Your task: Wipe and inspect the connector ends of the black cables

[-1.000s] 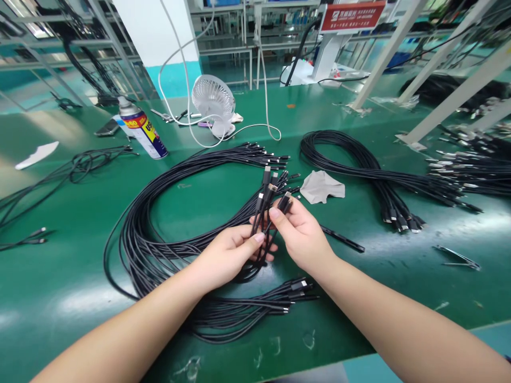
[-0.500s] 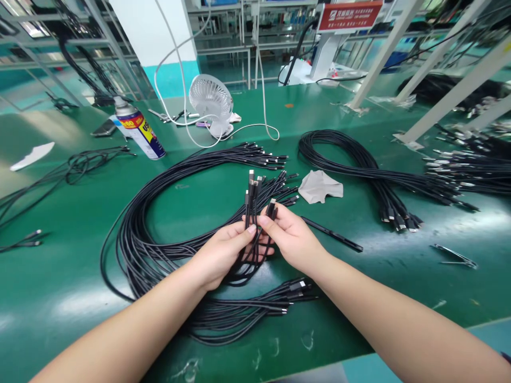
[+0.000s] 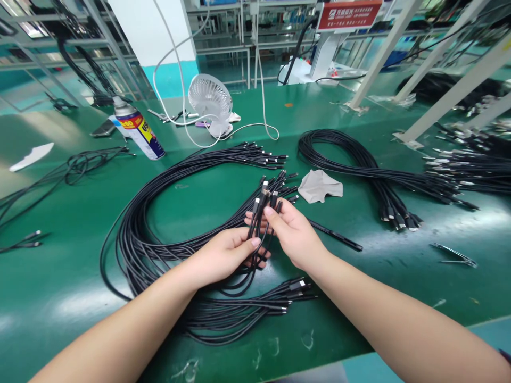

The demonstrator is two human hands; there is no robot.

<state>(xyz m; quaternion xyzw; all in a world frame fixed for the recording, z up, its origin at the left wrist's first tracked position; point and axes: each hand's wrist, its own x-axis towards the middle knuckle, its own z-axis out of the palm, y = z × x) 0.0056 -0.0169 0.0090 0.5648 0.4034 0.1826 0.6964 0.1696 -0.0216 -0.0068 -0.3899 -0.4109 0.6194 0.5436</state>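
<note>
Several black cables (image 3: 255, 226) with metal-tipped plugs pointing up are held between my two hands. My left hand (image 3: 227, 252) is closed round the cables below the plugs, its thumb across the front. Higher up, my right hand (image 3: 293, 229) pinches the cables close to their plugs, thumb in front and fingers behind. A large curved bundle of black cables (image 3: 136, 239) lies beneath and behind my hands. Nearer to me, under my left forearm, a bunch of cable ends (image 3: 243, 311) rests on the table. Where each held cable runs below my left hand is partly hidden.
On the green table (image 3: 359, 319) are a spray can (image 3: 139, 130), a small white fan (image 3: 211, 101) and a pale cloth piece (image 3: 320, 186). A black pen-like stick (image 3: 339, 236), tweezers (image 3: 454, 255) and another cable coil (image 3: 343, 143) lie to the right.
My right hand has shifted from one plug to gripping the plugs grouped together. The held plugs have moved slightly right and down, and my left hand has slid a little lower.
</note>
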